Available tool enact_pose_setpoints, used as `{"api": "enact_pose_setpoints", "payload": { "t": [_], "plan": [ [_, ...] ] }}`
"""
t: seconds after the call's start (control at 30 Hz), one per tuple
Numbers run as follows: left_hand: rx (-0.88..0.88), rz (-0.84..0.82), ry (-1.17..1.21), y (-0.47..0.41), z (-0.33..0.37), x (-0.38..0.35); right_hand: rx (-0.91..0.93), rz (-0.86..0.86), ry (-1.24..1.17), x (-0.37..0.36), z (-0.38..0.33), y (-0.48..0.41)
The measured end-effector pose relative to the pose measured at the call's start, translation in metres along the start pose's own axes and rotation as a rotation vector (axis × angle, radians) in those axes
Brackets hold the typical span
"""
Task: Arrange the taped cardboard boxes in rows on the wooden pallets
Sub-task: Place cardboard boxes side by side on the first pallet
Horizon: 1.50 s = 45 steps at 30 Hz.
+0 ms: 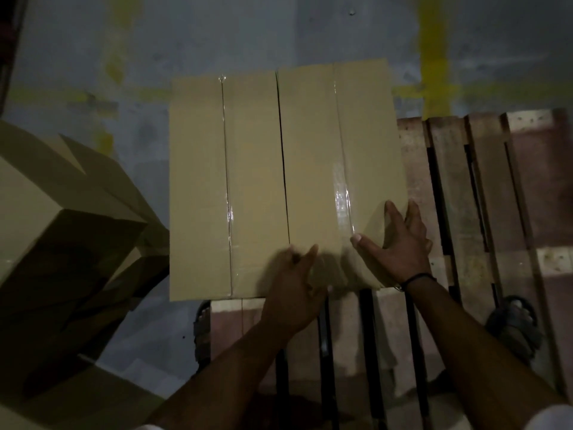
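1. Dim grey concrete floor [217, 32] with worn yellow lines [432, 57] painted on it, way out past both hands.
2. Wooden pallet [449, 181] sits under and to the right of the hands, slats running away from the person.
3. Two brown boxes sit side by side on the pallet, touching along a dark seam. The left box [223, 187] is ahead-left of the left hand and the right box [313, 156] is under both hands.
4. Shiny clear tape [341, 187] runs down the right box's top, just left of the right thumb.
5. Left hand [291, 293] is blurry, fingers out straight against the right box's near edge by the seam.
6. Right hand [397, 246] is spread wide over the box's near right corner, with a dark band [417, 277] on the wrist.
7. Loose boxes [62, 212] are piled well left of the left hand.
8. A sandal [514, 324] shows right of the right forearm.
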State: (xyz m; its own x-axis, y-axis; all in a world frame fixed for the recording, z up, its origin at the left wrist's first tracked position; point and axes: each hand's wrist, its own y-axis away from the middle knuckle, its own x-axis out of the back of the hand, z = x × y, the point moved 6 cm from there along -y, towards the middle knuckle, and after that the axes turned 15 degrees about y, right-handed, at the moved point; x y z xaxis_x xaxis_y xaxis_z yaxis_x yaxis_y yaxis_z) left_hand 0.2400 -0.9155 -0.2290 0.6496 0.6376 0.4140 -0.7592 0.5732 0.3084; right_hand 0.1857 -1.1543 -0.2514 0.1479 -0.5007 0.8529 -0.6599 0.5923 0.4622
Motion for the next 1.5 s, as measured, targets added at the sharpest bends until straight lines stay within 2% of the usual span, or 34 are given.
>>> {"api": "enact_pose_setpoints", "payload": {
  "t": [0.07, 0.2, 0.37, 0.5, 1.1, 1.5],
  "plan": [
    [0.003, 0.047, 0.050, 0.002, -0.001, 0.001, -0.001, -0.008, -0.011, -0.001, 0.001, -0.001],
    [0.179, 0.247, 0.207, -0.009, -0.007, 0.012, 0.007, 0.000, -0.015, -0.004, 0.005, 0.000],
    [0.297, 0.341, 0.235, -0.032, -0.014, 0.022, -0.004, 0.001, -0.032, -0.007, 0.004, 0.001],
    [0.387, 0.343, 0.321, -0.042, -0.027, 0.029, -0.011, 0.005, -0.032, -0.006, 0.005, 0.000],
    [0.374, 0.327, 0.434, -0.034, -0.036, 0.032, 0.048, 0.004, 0.012, -0.004, 0.006, 0.006],
    [0.399, 0.334, 0.515, -0.031, -0.038, 0.032, 0.021, -0.024, 0.002, 0.000, 0.009, 0.004]
  ]
}}
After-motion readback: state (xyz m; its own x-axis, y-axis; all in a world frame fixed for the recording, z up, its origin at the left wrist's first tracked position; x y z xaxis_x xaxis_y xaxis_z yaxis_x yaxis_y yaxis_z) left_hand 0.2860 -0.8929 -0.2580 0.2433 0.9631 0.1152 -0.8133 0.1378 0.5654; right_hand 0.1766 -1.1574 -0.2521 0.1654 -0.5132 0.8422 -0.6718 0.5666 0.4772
